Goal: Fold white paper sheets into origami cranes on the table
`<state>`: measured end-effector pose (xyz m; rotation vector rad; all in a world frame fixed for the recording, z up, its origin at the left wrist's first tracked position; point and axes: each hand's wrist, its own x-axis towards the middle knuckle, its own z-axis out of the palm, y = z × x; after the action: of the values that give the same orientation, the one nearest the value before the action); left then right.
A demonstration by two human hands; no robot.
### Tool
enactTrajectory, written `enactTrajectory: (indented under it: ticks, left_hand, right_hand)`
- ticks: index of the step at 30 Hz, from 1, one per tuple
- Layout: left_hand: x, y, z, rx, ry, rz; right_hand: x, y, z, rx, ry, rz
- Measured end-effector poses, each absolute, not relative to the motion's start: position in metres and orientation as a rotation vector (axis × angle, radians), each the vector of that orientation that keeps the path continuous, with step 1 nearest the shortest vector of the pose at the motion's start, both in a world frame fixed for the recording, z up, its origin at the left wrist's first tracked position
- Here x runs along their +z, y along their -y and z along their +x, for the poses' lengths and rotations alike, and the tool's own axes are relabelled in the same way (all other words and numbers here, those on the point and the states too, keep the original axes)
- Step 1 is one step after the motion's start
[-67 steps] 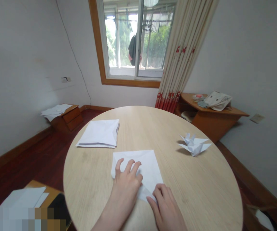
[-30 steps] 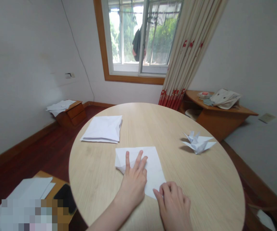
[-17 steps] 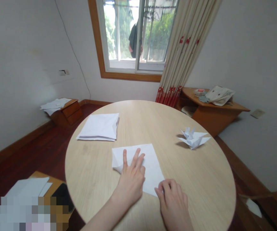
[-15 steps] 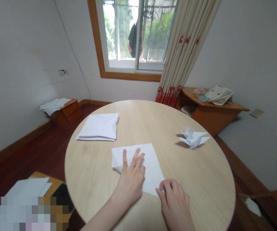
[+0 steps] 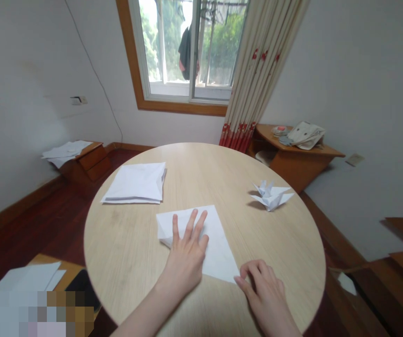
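Note:
My left hand (image 5: 186,255) lies flat on a white sheet of paper (image 5: 217,234), its fingers spread and holding nothing. One edge of the sheet is folded over at the left, under my fingers. My right hand (image 5: 262,292) rests on the wooden round table (image 5: 124,243) with its fingers loosely curled. Its index fingertip sits beside the sheet's near corner, and I cannot tell if it touches. A white origami crane (image 5: 271,195) stands on the table to the right, and a flat stack of folded white paper (image 5: 134,183) lies at the far left.
A small wooden cabinet (image 5: 89,161) with loose papers stands by the left wall. A corner desk (image 5: 292,161) holds a cloth bag. At lower left, a wooden surface (image 5: 47,269) holds papers and a black phone (image 5: 82,288). A curtained window (image 5: 183,51) is ahead.
My right hand has shifted right and toward me, away from the sheet's near corner. My left-hand fingers are spread wider than earlier. The whole view has tilted slightly as my head moved.

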<state>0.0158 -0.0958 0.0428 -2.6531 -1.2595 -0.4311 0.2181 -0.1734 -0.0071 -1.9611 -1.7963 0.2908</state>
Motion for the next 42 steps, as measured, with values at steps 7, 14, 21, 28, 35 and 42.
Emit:
enactTrajectory:
  ticks: [7, 14, 21, 28, 35, 42]
  left_hand:
    - [0.05, 0.095, 0.009, -0.477, 1.343, -2.767]
    - [0.061, 0.104, 0.002, -0.473, 1.347, -2.871]
    - [0.06, 0.111, 0.001, -0.472, 1.417, -2.852]
    - [0.061, 0.109, 0.002, -0.45, 1.431, -2.869]
    - [0.059, 0.108, -0.003, -0.524, 1.432, -2.845]
    - [0.055, 0.107, -0.008, -0.578, 1.427, -2.804]
  right_hand:
    - [-0.001, 0.169, 0.224, 0.398, 1.81, -1.884]
    - [-0.002, 0.169, 0.22, 0.32, 1.842, -1.876]
    - [-0.002, 0.17, 0.219, 0.243, 1.88, -1.831]
    - [-0.001, 0.169, 0.22, 0.207, 1.928, -1.784]
    - [0.009, 0.169, 0.191, 0.191, 2.014, -1.646]
    - [0.012, 0.163, 0.155, 0.206, 2.013, -1.611]
